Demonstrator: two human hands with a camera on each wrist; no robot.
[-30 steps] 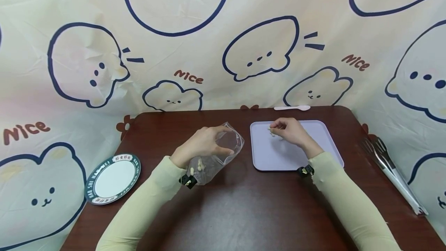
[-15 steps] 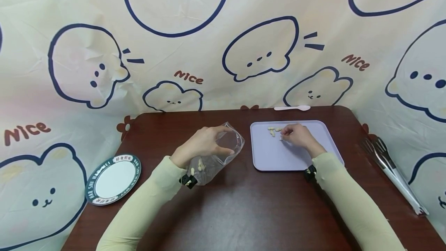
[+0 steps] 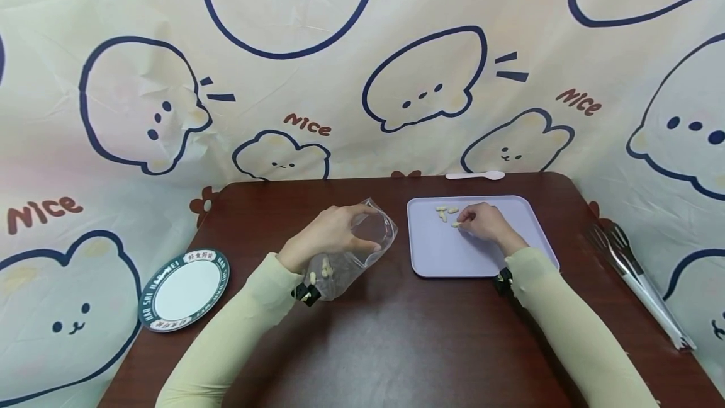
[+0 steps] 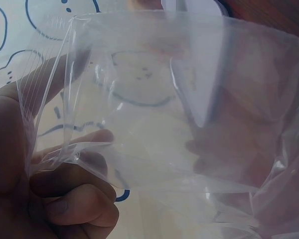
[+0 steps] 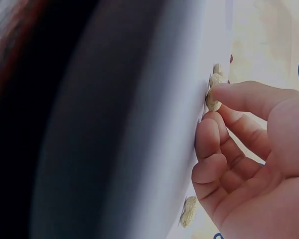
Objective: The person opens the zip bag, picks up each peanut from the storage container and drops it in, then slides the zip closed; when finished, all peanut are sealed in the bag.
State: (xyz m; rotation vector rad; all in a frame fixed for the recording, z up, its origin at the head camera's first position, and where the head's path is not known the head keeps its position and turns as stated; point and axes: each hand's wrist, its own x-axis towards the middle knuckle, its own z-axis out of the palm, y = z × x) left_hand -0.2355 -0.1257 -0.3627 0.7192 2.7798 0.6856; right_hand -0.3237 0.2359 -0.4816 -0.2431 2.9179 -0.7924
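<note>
My left hand (image 3: 334, 232) holds a clear plastic bag (image 3: 345, 272) over the table, with its mouth spread between thumb and index finger. Several peanuts (image 3: 325, 267) lie low inside it. In the left wrist view the bag's film (image 4: 149, 149) fills most of the picture, and the lower fingers (image 4: 84, 206) are curled at its edge. Over the lilac tray (image 3: 453, 257), my right hand (image 3: 484, 220) pinches a peanut (image 5: 214, 99) between thumb and fingertips, close to the tray surface. Several other peanuts (image 3: 443, 217) lie on the tray just left of the fingers.
A white plate with a green rim (image 3: 187, 291) lies at the table's left edge. Metal tongs (image 3: 640, 285) rest along the right edge. Behind the tray, a white plastic spoon (image 3: 476, 175) lies at the back edge, before a patterned cloth backdrop (image 3: 351, 93).
My right hand has moved slightly right and toward me on the tray, uncovering several peanuts. A peanut now shows at its fingertips. The left hand and bag stay in place.
</note>
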